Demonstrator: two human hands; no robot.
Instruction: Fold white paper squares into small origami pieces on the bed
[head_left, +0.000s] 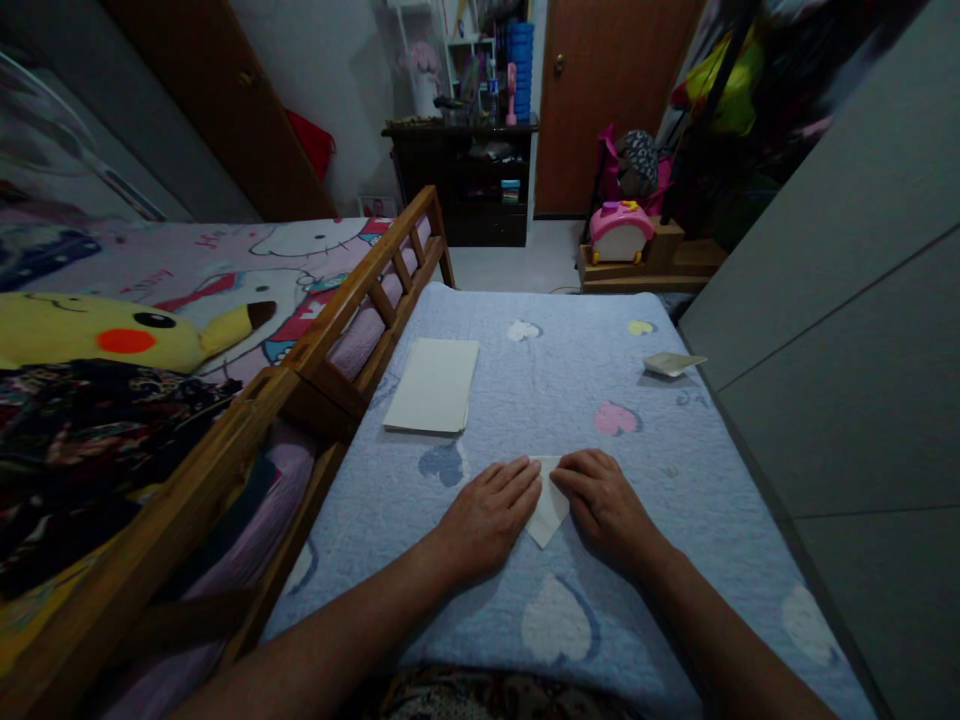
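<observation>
A small piece of white folded paper (547,522) lies on the blue bedcover between my hands, its lower end narrowing to a point. My left hand (491,508) rests flat over its left side, fingers stretched out and held close together. Over the right side, my right hand (602,500) has its fingers curled, with thumb and forefinger at the paper's edge. Both hands hide parts of the sheet. Farther off to the left sits a stack of white paper (433,385). Near the right edge of the bed is another folded paper piece (673,364), partly raised off the cover.
The blue bedcover (540,380) has heart prints. A wooden rail (352,290) runs along the left, with a second bed and a yellow plush toy (97,335) beyond. Grey cabinet panels (840,300) stand close on the right. A dark low cabinet (461,185) is at the back.
</observation>
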